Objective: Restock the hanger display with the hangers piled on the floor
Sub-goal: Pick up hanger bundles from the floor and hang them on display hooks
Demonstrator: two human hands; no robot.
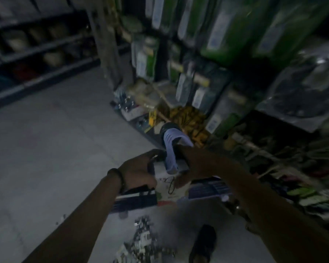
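The frame is dark and blurred. Low over the floor, my left hand [139, 168], with a dark bracelet on its wrist, and my right hand [186, 168] close in from either side on a pack of lavender hangers [170, 149] backed by a white card [167, 186]. Both hands have curled fingers on the pack's edges. Dark blue hanger packs [139, 201] lie under and beside it. A pile of small shiny metal pieces [144, 242] lies on the floor near me. The hanger display [198, 86] stands ahead to the right, with green and grey packs hanging on it.
A dark shoe [203, 242] rests on the grey tiled floor [46, 149]. Yellow goods [188, 118] and mixed items crowd the display's base. Shelving with bowls [36, 46] runs along the far left. More green packs [302, 194] lie low on the right.
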